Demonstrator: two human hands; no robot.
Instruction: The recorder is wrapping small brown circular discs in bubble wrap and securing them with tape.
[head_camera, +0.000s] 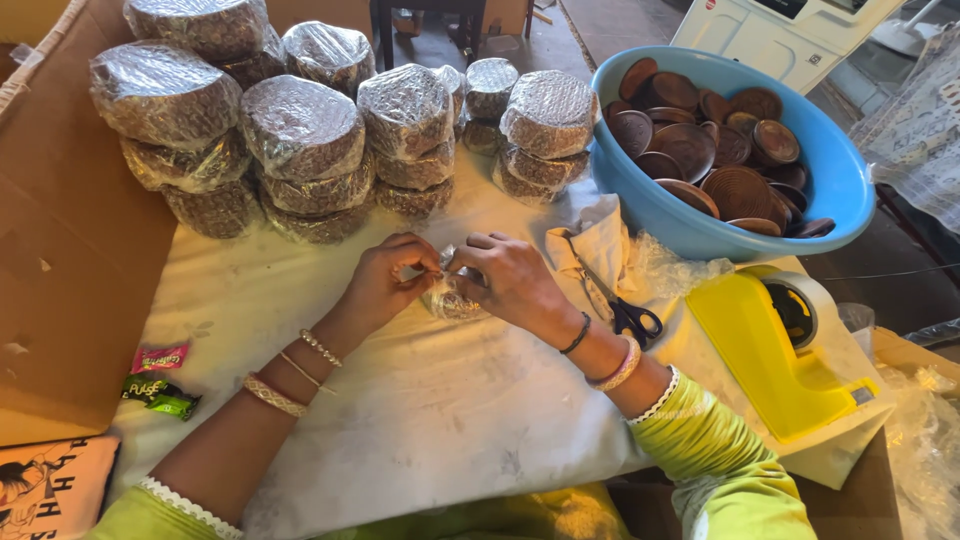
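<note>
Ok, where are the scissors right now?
In the head view, the scissors lie on the white cloth, beside the right hand, left of the yellow tape dispenser.

place: we see a small packing workshop
signs: wrapped stacks (300, 130), yellow tape dispenser (770, 350), blue tub (720, 225) beyond our grip

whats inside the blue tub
The blue tub holds a loose heap of dark brown round wooden discs, some with ringed grooves. The tub's bottom and any lower pieces are covered by the heap.

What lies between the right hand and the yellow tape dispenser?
In the head view, black-handled scissors lie on the white cloth between the right hand and the yellow tape dispenser.
</note>
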